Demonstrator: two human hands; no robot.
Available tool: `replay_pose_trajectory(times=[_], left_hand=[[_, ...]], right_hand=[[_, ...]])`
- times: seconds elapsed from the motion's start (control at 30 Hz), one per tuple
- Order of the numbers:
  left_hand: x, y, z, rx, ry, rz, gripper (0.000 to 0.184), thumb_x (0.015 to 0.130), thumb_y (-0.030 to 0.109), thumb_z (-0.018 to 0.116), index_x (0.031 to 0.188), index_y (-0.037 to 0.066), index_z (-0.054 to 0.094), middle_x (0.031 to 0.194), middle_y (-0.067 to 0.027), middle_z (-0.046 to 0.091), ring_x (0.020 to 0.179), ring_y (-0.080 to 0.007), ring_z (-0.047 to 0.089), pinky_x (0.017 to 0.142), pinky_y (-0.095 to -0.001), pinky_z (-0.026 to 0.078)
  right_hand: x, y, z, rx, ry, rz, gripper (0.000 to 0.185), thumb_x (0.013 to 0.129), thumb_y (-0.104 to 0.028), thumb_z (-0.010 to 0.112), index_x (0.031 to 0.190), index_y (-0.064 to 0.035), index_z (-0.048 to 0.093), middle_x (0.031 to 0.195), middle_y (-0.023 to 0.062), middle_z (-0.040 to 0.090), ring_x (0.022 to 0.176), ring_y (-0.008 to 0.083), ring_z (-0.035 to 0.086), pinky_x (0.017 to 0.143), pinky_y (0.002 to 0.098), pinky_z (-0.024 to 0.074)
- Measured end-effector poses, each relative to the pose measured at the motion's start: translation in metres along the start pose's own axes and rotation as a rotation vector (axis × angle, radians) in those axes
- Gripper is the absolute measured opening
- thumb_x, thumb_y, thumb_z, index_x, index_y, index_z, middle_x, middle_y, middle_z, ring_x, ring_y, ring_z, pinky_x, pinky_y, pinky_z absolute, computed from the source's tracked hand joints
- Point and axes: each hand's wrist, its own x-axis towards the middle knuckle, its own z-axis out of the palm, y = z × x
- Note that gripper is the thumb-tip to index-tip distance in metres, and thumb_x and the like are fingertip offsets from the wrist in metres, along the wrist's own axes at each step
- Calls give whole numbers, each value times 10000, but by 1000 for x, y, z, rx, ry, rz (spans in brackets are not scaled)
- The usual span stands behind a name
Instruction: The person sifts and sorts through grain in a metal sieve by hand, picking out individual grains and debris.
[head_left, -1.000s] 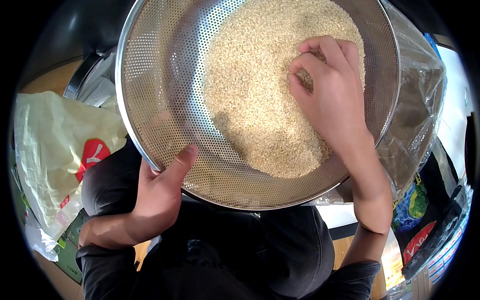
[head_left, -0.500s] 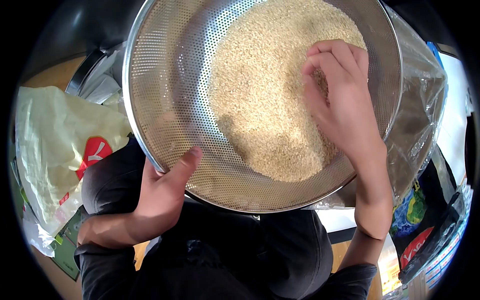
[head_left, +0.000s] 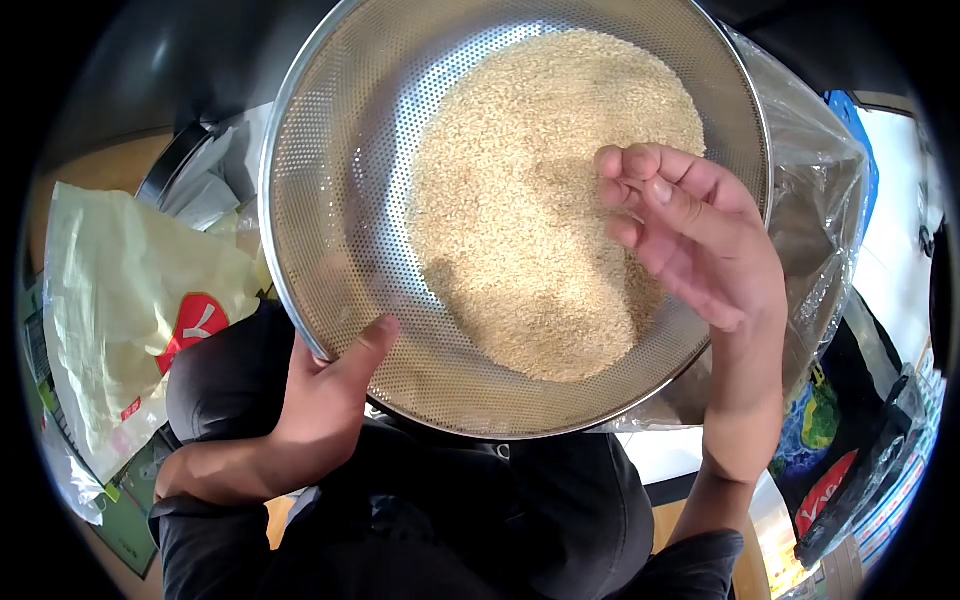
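A wide, perforated metal colander (head_left: 335,190) is tilted over my lap. A broad layer of brown rice (head_left: 540,200) covers its middle and right side. My left hand (head_left: 335,395) grips the lower left rim, its thumb inside the bowl and its other fingers hidden beneath. Over the right part of the rice is my right hand (head_left: 705,225), its palm turned partly up and fingers curled, with the thumb against the forefinger. Anything pinched between those fingertips is too small to make out.
A yellowish plastic bag (head_left: 130,300) with a red mark stands at the left. Clear plastic sheeting (head_left: 820,230) lies behind the colander's right side. Dark printed bags (head_left: 830,440) sit at the lower right. My knees (head_left: 235,375) are under the colander.
My right hand has lifted off the rice and rolled from palm down to palm partly up. The colander has shifted slightly down and left in view. My left hand keeps its hold.
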Motion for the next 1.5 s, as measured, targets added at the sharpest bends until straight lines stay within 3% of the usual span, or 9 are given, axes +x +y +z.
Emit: replay_pose_trajectory(times=[0.17,0.4,0.47,0.5,0.57,0.6,0.77,0.87,1.5], left_hand=[[-1,1,2,-27,1,5,383,967,78,675,1311,-2,529,1177,-72,648,1101,-173,610,971,-334,480],[-1,-2,-2,-28,16,2,407,961,86,681,1321,-14,519,1209,-86,639,1116,-185,603,985,-343,468],[-1,-3,-1,-45,19,6,415,961,89,681,1326,-16,514,1214,-87,638,1115,-182,602,983,-339,466],[-1,-2,0,-32,16,15,389,962,93,680,1307,-14,534,1195,-80,649,1101,-174,609,973,-332,470],[-2,1,0,-20,19,14,364,963,96,678,1287,-13,553,1175,-74,659,1086,-167,615,962,-325,473],[-3,0,-1,0,7,17,328,966,101,676,1259,-10,578,1151,-65,668,1063,-158,622,949,-320,478],[-4,2,3,37,22,33,237,972,116,672,1176,-1,640,1091,-45,689,1001,-144,639,915,-313,489],[-4,2,1,43,-1,38,238,974,115,670,1181,2,637,1097,-46,687,997,-140,637,910,-311,488],[-3,0,1,18,-2,44,243,978,78,661,1207,4,628,1115,-43,684,1015,-135,636,914,-304,493]], right_hand=[[0,-1,-9,151,-142,21,253,1015,-55,575,1243,31,644,1276,117,651,1094,162,619,904,300,499],[-1,-6,3,123,-31,42,236,1001,-63,601,1211,31,656,1216,94,683,1002,154,649,820,280,520],[0,-6,9,-476,157,-42,165,1001,-94,621,1121,-7,696,1076,62,722,920,122,663,748,283,523],[2,-2,11,-472,153,-33,165,1001,-94,621,1121,-7,696,1076,62,722,920,122,663,748,283,523],[6,11,15,-1064,306,-220,93,967,-89,660,1019,-36,717,931,53,729,844,137,672,701,290,513],[8,19,16,-1058,300,-199,93,967,-89,660,1019,-36,717,931,53,729,844,137,672,701,290,513],[18,40,10,-1594,293,-591,108,829,-57,746,936,-66,733,855,63,677,800,226,632,671,332,526],[23,46,8,-1736,296,-707,100,798,-79,771,895,-83,745,868,33,656,835,209,625,687,351,546],[32,54,9,-1727,329,-708,69,768,-70,788,821,-80,745,880,37,618,837,235,616,718,367,554]])
